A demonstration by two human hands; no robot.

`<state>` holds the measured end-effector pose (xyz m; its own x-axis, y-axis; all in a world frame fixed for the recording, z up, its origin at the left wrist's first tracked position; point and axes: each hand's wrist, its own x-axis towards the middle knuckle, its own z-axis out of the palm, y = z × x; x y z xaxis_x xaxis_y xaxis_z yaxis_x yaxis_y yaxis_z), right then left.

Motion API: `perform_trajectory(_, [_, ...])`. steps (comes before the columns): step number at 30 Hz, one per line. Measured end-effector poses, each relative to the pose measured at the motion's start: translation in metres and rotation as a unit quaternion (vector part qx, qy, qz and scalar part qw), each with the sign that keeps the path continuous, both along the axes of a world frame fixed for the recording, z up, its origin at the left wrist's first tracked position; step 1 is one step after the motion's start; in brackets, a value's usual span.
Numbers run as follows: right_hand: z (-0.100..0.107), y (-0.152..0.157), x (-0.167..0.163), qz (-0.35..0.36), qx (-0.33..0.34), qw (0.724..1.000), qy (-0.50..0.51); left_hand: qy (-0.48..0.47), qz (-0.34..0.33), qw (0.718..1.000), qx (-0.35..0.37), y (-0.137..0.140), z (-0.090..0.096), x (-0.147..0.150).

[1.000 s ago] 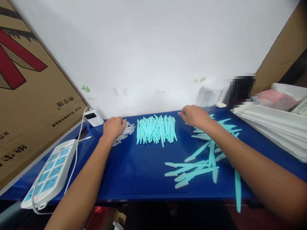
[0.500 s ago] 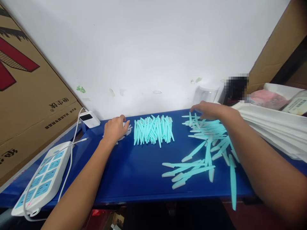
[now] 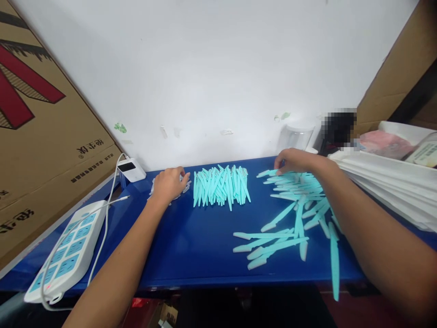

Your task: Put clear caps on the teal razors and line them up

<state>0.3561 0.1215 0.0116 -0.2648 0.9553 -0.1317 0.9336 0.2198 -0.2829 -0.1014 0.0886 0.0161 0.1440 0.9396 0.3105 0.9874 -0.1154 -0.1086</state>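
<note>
My left hand [image 3: 170, 186] lies over a small pile of pale, translucent caps [image 3: 186, 186] at the table's back left. Its fingers are curled and the thumb is close to the index finger; the hand hides what is between them. At the back right, my right hand [image 3: 294, 161] pinches a turquoise eyebrow razor [image 3: 267, 173], whose pale tip points left. Beneath and in front of that hand spreads a loose heap of similar razors [image 3: 300, 186], several reaching toward the front edge. Between my hands, a bundle of razors [image 3: 221, 187] lies side by side, roughly upright in view.
On the left stand a white power strip [image 3: 68, 250] with a cable, a small white device [image 3: 131, 169] and a big cardboard box [image 3: 51, 136]. A clear container [image 3: 298, 135] stands by the wall. White stacked sheets [image 3: 385, 187] lie at the right of the blue table [image 3: 198, 246].
My right hand has closed its finger and thumb on a razor at the heap's back left. My left index finger and thumb have come nearer together over the caps. The view has shifted slightly.
</note>
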Motion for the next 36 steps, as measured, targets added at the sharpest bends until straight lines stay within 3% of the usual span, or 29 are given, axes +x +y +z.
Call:
perform_trajectory(5, [0.021,-0.014,-0.014,-0.015,0.04,0.999,0.033,-0.041,-0.022,0.999,0.015,-0.001,0.003,0.002])
perform_trajectory(8, [0.034,-0.027,-0.033,0.028,0.067,0.993,0.095,-0.141,-0.095,0.985,0.041,-0.005,0.003,0.011])
perform_trajectory(11, [0.039,-0.041,-0.062,0.088,0.046,0.976,0.195,-0.236,-0.198,0.95,0.047,-0.015,-0.002,0.027])
perform_trajectory(15, [0.034,-0.055,-0.103,0.129,-0.029,0.941,0.31,-0.319,-0.29,0.902,-0.02,-0.03,-0.011,0.048])
perform_trajectory(20, [0.027,-0.069,-0.134,0.165,-0.084,0.916,0.356,-0.411,-0.325,0.844,-0.113,-0.036,-0.022,0.059])
perform_trajectory(26, [0.028,-0.075,-0.142,0.212,-0.088,0.916,0.33,-0.504,-0.326,0.782,-0.168,-0.035,-0.025,0.061])
perform_trajectory(36, [0.024,-0.074,-0.138,0.247,-0.126,0.907,0.317,-0.479,-0.342,0.793,-0.158,-0.039,-0.016,0.06])
